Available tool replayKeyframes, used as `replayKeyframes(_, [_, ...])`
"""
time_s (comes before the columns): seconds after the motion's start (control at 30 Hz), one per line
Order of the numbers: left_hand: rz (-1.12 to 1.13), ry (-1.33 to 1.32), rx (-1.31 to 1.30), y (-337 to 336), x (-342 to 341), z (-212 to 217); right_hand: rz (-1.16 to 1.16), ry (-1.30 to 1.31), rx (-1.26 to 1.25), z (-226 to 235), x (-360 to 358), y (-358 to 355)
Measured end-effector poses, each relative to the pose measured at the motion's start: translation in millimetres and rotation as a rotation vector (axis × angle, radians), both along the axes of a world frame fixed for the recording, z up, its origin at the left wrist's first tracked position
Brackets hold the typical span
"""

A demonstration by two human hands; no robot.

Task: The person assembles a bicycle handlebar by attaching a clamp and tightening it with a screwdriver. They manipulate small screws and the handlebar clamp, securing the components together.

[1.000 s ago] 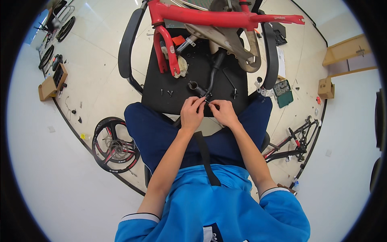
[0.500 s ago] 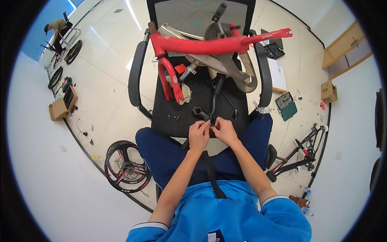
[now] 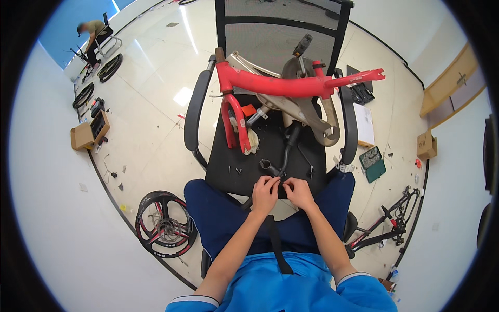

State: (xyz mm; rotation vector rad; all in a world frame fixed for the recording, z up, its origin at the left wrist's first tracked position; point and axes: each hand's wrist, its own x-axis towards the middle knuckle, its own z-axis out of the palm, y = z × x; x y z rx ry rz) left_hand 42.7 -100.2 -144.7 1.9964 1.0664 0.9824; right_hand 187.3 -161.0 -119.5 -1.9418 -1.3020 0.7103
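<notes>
A black tubular bike part [image 3: 286,151] with a round open clamp lies on the seat in front of me. At its near end my left hand [image 3: 265,194] is closed, thumb and fingertips pinching the part. My right hand [image 3: 298,192] is closed beside it, fingertips pinched together close to the same end; what they hold is too small to make out. An L-shaped hex key [image 3: 306,158] lies right of the part. Several small bolts [image 3: 238,171] lie to the left. Farther back, a red bike frame [image 3: 280,83] with a red fork [image 3: 239,125] rests across the chair.
The black office chair [image 3: 193,117] has raised armrests on both sides. A spoked wheel [image 3: 165,224] stands at left, a dark bike frame [image 3: 387,221] at right. On the floor are a green tool case [image 3: 373,165] and cardboard boxes [image 3: 81,136]. Another person [image 3: 94,34] sits far left.
The whole view has shifted, so the chair and parts appear lower. My right hand has drawn slightly away from my left; both stay at the black part's near end.
</notes>
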Motion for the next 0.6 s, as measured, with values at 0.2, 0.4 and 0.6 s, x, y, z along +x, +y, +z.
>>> replayKeyframes(0.2, [-0.002,-0.026,0.005,-1,-2,4,-0.017,-0.143,0.091,-2,-2,2])
replayKeyframes(0.4, [-0.032,-0.04,-0.001,5,-4,1,-0.089,0.15,-0.07,12,-12,5])
replayKeyframes(0.6, [-0.099,0.041,0.102,18,-10,4,-0.082,0.129,-0.026,5,-11,7])
